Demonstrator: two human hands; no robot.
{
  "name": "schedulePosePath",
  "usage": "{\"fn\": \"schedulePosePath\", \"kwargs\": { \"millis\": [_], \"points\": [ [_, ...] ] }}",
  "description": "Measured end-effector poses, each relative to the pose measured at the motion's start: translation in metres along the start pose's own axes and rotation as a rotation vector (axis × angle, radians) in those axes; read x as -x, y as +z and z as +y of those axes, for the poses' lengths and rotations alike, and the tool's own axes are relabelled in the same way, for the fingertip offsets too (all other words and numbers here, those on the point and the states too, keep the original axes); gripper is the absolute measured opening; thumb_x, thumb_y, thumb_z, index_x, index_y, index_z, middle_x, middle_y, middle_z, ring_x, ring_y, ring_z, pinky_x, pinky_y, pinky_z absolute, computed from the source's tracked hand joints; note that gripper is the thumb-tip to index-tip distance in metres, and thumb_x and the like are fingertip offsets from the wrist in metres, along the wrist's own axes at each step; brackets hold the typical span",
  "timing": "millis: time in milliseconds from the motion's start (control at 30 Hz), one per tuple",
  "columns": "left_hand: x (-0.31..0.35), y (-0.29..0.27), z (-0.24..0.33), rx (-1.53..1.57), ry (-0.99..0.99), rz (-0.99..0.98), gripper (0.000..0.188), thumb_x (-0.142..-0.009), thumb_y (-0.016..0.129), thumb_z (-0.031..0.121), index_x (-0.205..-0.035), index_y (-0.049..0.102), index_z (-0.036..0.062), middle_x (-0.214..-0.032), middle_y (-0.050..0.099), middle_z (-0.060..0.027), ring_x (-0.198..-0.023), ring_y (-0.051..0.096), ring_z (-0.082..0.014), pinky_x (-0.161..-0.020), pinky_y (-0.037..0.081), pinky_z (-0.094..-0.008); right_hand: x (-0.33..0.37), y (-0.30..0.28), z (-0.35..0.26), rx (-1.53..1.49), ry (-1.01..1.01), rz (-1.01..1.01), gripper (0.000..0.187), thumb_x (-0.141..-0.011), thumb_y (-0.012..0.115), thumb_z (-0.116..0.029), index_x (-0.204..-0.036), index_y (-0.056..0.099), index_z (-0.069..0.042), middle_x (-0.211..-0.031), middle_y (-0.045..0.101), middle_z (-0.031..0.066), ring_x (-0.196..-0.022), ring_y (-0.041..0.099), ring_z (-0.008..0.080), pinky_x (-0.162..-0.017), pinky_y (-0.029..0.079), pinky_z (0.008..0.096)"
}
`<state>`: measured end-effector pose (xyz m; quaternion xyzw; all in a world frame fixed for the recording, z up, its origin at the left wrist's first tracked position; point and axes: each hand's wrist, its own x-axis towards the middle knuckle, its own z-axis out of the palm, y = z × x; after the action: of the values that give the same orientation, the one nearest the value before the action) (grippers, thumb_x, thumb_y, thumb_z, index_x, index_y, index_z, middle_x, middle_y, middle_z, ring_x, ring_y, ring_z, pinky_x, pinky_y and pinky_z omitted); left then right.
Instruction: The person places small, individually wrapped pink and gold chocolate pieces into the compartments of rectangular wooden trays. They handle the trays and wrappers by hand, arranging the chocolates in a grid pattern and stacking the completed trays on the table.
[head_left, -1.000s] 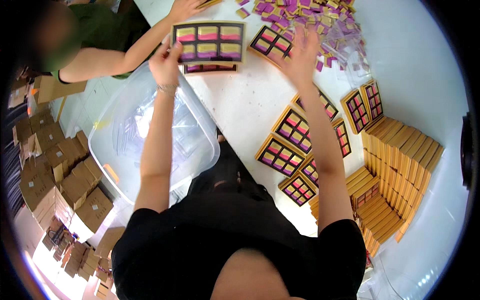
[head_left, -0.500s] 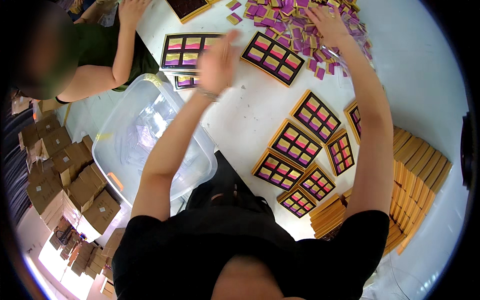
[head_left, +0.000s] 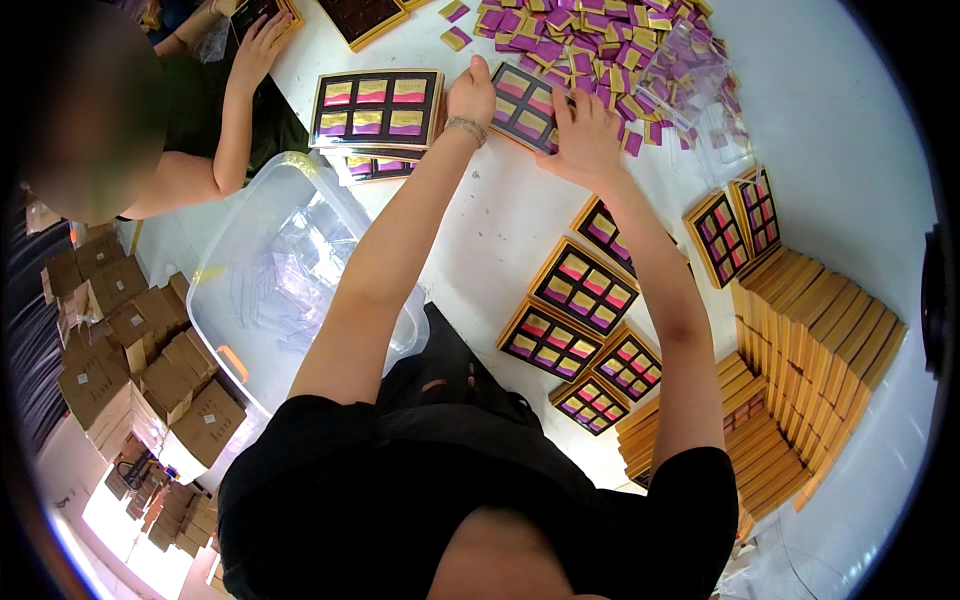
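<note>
A dark tray box with gold edges (head_left: pixel 522 108) lies between my hands, its wrapped pieces greyed under a clear plastic lid. My left hand (head_left: pixel 470 98) is closed at the box's left edge, the thumb pointing up. At the right edge my right hand (head_left: pixel 588 140) grips the lid, fingers apart over its rim and thumb at the near corner. Beyond it spreads a heap of small purple-and-gold wrapped pieces (head_left: pixel 560 50). Loose clear plastic lids (head_left: pixel 690 85) lie on the heap's right side. A stacked pair of filled boxes (head_left: pixel 375 108) sits left of my left hand.
Several filled boxes (head_left: pixel 585 287) lie nearer me, partly behind my right forearm. Long rows of stacked boxes (head_left: pixel 815 320) stand at the right. A clear plastic tub (head_left: pixel 210 300) holds transparent lids at the left. A co-worker's hand (head_left: pixel 262 45) holds a box at the upper left.
My left hand has moved right from the stacked boxes to the single box. My right hand has come from the heap, bringing a clear lid onto that box.
</note>
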<state>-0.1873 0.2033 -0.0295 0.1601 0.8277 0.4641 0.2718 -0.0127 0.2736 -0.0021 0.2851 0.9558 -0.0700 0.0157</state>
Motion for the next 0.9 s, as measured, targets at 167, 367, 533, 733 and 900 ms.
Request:
{"fn": "schedulePosePath", "kwargs": {
  "millis": [167,367,533,733,900],
  "points": [
    [0.004,0.004,-0.005,-0.163,0.097,-0.038,0.059,-0.091,0.046,0.049,-0.113,0.064,-0.0031,-0.103,0.067,-0.0236,-0.1,0.063,-0.0364,-0.089,0.047,-0.0405,0.003,0.009,-0.007,0.055,0.029,-0.025,0.099,-0.066,0.073,-0.049,-0.145,0.029,-0.009,-0.14,0.035,0.0184,-0.129,0.033,0.0341,-0.093,0.032,0.0664],
    [0.017,0.01,-0.022,-0.265,0.182,-0.018,0.042,-0.082,0.067,0.024,-0.118,0.063,0.0021,-0.097,0.069,-0.0186,-0.09,0.067,-0.0311,-0.081,0.051,-0.0386,0.004,0.022,-0.006,0.037,0.007,0.053,0.099,-0.066,0.076,-0.047,-0.146,0.028,-0.012,-0.145,0.031,0.0178,-0.134,0.028,0.0357,-0.097,0.03,0.0708],
    [0.04,0.001,-0.021,-0.433,0.279,0.129,0.037,-0.081,0.068,0.023,-0.115,0.066,0.0084,-0.092,0.067,-0.0167,-0.082,0.065,-0.0313,-0.075,0.051,-0.0371,0.01,0.012,-0.005,-0.069,-0.062,0.12,0.1,-0.064,0.079,-0.045,-0.145,0.031,-0.012,-0.144,0.032,0.0174,-0.133,0.03,0.0371,-0.098,0.033,0.0661],
    [0.053,-0.152,0.056,-0.207,0.551,0.183,0.043,-0.077,0.075,0.014,-0.114,0.063,-0.0038,-0.092,0.071,-0.0101,-0.08,0.068,-0.0178,-0.075,0.055,-0.0279,0.003,-0.081,-0.104,-0.184,-0.106,0.396,0.096,-0.059,0.083,-0.041,-0.139,0.041,-0.009,-0.139,0.038,0.0179,-0.128,0.034,0.0413,-0.098,0.037,0.055],
    [-0.016,-0.245,-0.024,0.122,0.078,-0.259,0.037,-0.078,0.073,0.011,-0.111,0.063,0.0,-0.101,0.068,-0.0062,-0.094,0.064,-0.0143,-0.083,0.053,-0.0306,-0.051,-0.032,-0.165,-0.559,-0.086,0.377,0.097,-0.069,0.076,-0.053,-0.14,0.034,-0.003,-0.143,0.033,0.024,-0.134,0.027,0.0413,-0.099,0.034,0.0594]
  ]
}}
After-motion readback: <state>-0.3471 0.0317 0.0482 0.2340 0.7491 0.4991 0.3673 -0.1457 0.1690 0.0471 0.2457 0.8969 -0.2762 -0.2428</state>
